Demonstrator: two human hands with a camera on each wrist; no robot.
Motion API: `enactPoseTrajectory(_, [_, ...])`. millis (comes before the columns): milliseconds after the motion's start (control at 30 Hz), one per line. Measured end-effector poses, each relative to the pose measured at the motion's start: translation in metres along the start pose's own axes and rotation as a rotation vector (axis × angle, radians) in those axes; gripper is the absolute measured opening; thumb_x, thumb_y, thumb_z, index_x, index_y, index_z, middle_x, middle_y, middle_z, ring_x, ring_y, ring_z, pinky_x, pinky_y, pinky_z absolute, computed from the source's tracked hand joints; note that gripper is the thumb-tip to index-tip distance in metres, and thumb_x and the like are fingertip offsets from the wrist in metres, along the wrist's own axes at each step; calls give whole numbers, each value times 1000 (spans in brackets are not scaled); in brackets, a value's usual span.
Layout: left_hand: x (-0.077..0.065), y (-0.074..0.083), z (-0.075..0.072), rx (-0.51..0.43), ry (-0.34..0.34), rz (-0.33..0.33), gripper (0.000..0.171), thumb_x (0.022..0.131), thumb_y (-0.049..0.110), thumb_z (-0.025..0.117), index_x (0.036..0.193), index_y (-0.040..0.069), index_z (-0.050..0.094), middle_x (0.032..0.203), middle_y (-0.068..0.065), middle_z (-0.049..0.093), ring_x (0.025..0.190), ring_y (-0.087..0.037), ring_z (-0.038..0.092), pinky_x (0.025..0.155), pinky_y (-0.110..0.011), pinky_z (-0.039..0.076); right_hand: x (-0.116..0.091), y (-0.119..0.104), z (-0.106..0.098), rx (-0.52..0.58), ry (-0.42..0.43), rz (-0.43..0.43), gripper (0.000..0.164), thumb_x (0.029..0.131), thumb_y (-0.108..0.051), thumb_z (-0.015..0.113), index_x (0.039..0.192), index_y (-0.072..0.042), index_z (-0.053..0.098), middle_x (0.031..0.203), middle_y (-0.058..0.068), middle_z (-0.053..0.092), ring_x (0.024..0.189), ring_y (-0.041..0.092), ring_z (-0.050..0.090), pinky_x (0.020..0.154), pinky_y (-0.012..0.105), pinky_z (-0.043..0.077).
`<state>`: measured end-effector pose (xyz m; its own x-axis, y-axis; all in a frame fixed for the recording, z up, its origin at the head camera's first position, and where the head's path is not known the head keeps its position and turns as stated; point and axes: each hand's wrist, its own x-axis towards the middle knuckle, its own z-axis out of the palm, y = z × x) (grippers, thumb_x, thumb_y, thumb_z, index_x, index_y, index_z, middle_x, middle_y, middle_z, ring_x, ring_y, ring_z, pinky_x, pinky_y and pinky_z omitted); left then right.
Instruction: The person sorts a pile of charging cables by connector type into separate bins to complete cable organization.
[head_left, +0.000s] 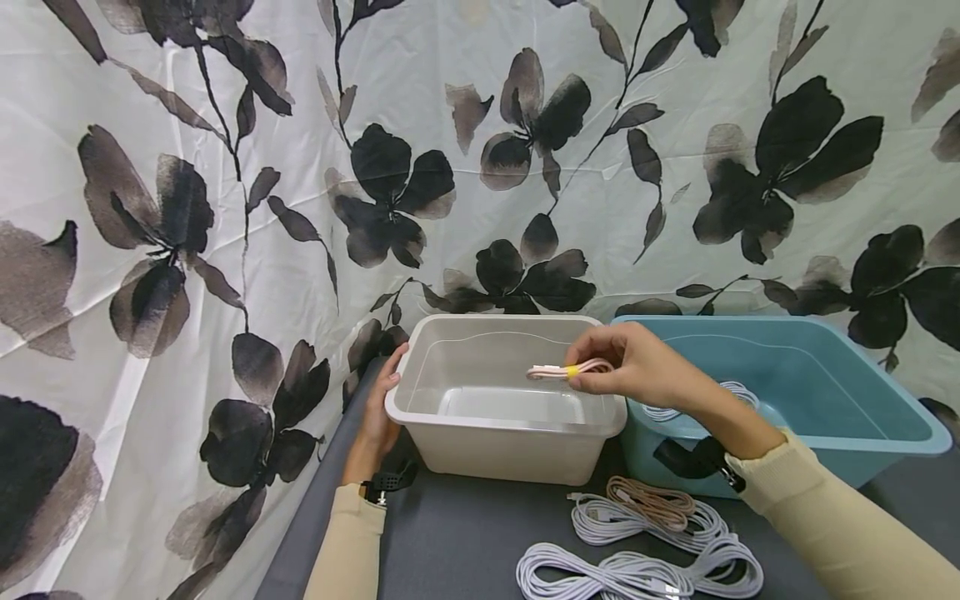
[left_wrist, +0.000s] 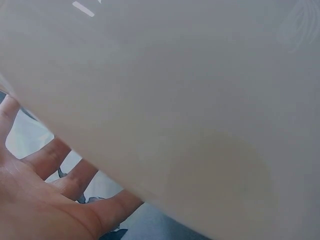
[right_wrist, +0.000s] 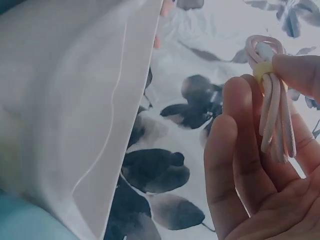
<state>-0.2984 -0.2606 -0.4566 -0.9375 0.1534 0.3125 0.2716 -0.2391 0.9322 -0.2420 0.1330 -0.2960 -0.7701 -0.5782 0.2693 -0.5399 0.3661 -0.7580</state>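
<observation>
My right hand [head_left: 637, 362] pinches a small coiled pale pink cable [right_wrist: 275, 107] between thumb and fingers, above the beige bin [head_left: 502, 450]. A yellow tie [right_wrist: 262, 71] wraps the coil's middle. My left hand [head_left: 381, 408] rests against the outside of the bin's left end, fingertips at the rim. In the left wrist view its fingers [left_wrist: 77, 180] are spread and fairly straight, their tips hidden by the bin wall. Beside this bin, on the right, stands a blue bin [head_left: 795, 367] with a white cable coil [head_left: 738, 393] inside, partly behind my right wrist.
In front of the bins, on the dark grey table [head_left: 450, 533], lie several bundled white cables [head_left: 592, 575] and a tan cable coil [head_left: 652, 502]. A white cloth [head_left: 300, 125] with dark flowers hangs behind and to the left.
</observation>
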Motion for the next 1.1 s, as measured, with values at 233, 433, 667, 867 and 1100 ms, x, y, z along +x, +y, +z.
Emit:
enactPoseTrajectory(233, [1, 1, -1, -1, 10, 6, 62, 102, 24, 30, 163, 15, 24, 166, -12, 27, 135, -23, 43, 101, -31, 45, 31, 8, -12, 9, 6, 40, 16, 88, -12, 79, 101, -7, 73, 89, 8, 68, 75, 16, 58, 65, 30, 52])
enactPoseTrajectory(433, [1, -1, -1, 12, 9, 2, 61, 103, 24, 29, 163, 16, 24, 168, -12, 25, 141, -27, 39, 107, -37, 41, 55, 23, -17, 4, -3, 96, 16, 90, -15, 78, 103, -10, 73, 91, 9, 70, 81, 22, 59, 73, 35, 54])
enactPoseTrajectory(667, [0, -2, 1, 8, 11, -4, 61, 102, 26, 30, 163, 18, 26, 168, -9, 26, 141, -26, 36, 111, -43, 36, 74, 39, -21, 18, -10, 124, 16, 91, -15, 75, 105, -7, 72, 91, 6, 72, 83, 21, 61, 76, 35, 55])
enactPoseTrajectory(867, [1, -3, 2, 20, 20, -25, 62, 101, 29, 31, 163, 22, 26, 169, -3, 25, 146, -22, 33, 118, -50, 28, 91, 45, -21, 38, -26, 151, 17, 93, -14, 70, 108, -5, 71, 94, 8, 73, 90, 28, 68, 80, 38, 56])
enactPoseTrajectory(1100, [0, -2, 1, 13, 16, -22, 62, 101, 28, 30, 163, 22, 26, 169, -2, 25, 145, -22, 33, 117, -48, 29, 109, 53, -15, 82, -38, 189, 16, 93, -12, 70, 107, -3, 70, 94, 13, 73, 91, 33, 66, 83, 44, 55])
